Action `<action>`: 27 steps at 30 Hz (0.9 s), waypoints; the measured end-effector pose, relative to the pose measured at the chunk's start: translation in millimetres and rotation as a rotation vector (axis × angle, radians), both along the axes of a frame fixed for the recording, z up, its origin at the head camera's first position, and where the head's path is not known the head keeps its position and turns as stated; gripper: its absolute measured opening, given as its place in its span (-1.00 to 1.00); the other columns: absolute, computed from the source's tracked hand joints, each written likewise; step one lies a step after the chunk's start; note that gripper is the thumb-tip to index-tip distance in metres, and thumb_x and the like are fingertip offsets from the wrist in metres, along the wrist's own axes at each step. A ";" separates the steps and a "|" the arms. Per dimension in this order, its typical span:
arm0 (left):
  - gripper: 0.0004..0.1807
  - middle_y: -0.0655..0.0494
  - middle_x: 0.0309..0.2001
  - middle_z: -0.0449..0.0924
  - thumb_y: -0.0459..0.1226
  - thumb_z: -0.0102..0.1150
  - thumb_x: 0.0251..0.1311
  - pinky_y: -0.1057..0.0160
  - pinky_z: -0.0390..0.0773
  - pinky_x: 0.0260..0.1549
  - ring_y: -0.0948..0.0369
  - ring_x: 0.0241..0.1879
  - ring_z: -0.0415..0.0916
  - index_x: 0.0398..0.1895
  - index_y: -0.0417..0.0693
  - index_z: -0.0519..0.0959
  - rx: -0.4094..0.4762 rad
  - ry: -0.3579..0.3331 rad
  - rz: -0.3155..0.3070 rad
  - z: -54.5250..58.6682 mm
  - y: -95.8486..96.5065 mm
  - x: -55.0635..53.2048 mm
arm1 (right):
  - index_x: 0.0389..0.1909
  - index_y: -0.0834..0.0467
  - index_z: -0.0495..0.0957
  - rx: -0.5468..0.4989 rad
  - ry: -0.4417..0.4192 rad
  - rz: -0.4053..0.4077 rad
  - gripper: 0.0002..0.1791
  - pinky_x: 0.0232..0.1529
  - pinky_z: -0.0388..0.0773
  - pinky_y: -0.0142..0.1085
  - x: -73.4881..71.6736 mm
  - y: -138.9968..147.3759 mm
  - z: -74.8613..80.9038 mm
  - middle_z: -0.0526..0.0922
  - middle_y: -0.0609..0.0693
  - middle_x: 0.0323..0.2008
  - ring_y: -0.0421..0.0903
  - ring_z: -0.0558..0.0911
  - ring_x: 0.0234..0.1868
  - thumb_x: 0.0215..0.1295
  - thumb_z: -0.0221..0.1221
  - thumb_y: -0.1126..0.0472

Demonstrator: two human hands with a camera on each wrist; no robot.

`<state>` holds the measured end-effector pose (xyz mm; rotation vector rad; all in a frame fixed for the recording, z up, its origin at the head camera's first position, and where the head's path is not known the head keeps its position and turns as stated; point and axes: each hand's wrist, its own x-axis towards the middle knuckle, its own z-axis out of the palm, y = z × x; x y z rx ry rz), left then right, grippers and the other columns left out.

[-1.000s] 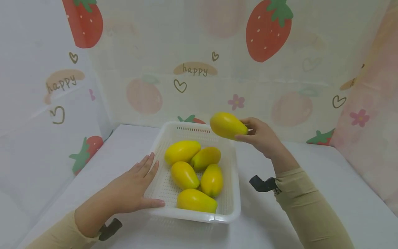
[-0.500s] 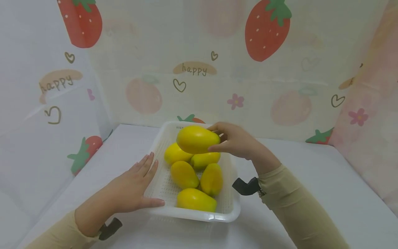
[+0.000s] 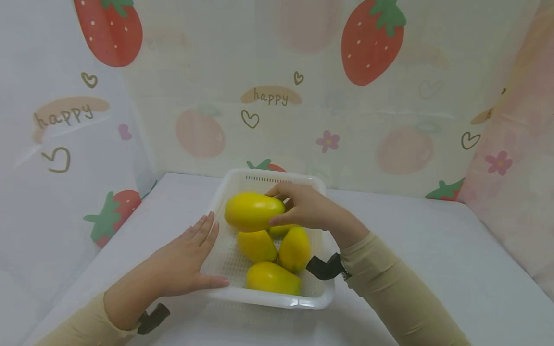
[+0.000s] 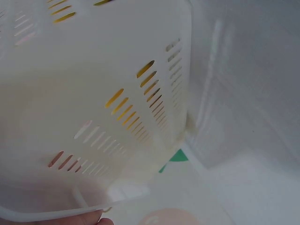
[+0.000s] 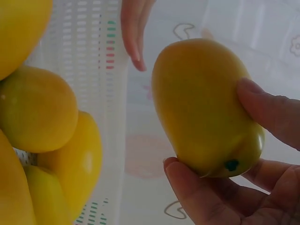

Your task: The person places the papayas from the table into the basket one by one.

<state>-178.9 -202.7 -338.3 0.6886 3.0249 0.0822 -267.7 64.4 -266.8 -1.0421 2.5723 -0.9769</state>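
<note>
My right hand (image 3: 309, 207) grips a yellow papaya (image 3: 251, 211) by its narrow end, fingers and thumb on opposite sides. In the right wrist view that papaya (image 5: 201, 108) shows a dark green stem spot near the thumb. It hangs over the back left part of a white plastic basket (image 3: 268, 299). Several more papayas lie inside, such as one at the front (image 3: 273, 278) and one at the right (image 3: 295, 250); the held one overlaps those behind it. My left hand (image 3: 183, 262) rests with straight fingers along the basket's left rim, its thumb at the front left corner.
The basket stands on a white table (image 3: 415, 250). A printed cloth backdrop (image 3: 277, 134) rises behind the table and along both sides. Slots pierce the basket's side wall (image 4: 70, 93), and yellow fruit shows through some of them.
My right hand has carried the held papaya left and down, from above the basket's back right corner to its back left part. The left hand has stayed at the rim.
</note>
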 end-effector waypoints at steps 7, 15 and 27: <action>0.25 -0.15 0.43 -0.35 0.51 -0.22 -0.14 -0.03 -0.10 0.31 -0.02 0.41 -0.35 0.40 -0.25 -0.13 0.005 0.010 -0.006 -0.1 0.1 0.2 | 0.07 -0.01 0.43 0.109 -0.063 -0.037 -0.49 -0.10 0.55 -0.27 1.0 0.2 -2.6 0.57 -0.06 -0.04 -0.16 0.60 -0.11 0.08 0.28 0.00; 0.24 -0.17 0.43 -0.33 0.49 -0.18 -0.12 -0.04 -0.10 0.31 -0.03 0.41 -0.34 0.40 -0.27 -0.13 0.004 0.007 -0.009 0.2 0.9 1.0 | 0.06 -0.02 0.44 0.099 -0.067 -0.043 -0.52 -0.08 0.54 -0.24 -0.8 9.8 -3.3 0.58 -0.10 -0.08 -0.18 0.60 -0.12 0.10 0.26 -0.01; 0.26 -0.16 0.43 -0.36 0.54 -0.29 -0.15 -0.04 -0.11 0.31 -0.03 0.41 -0.35 0.41 -0.22 -0.15 -0.009 -0.001 -0.006 -1.0 0.5 -0.1 | 0.09 0.02 0.42 0.037 -0.070 -0.105 -0.53 -0.05 0.52 -0.15 -8.5 36.5 -2.9 0.57 0.01 -0.02 -0.09 0.59 -0.09 0.14 0.24 0.04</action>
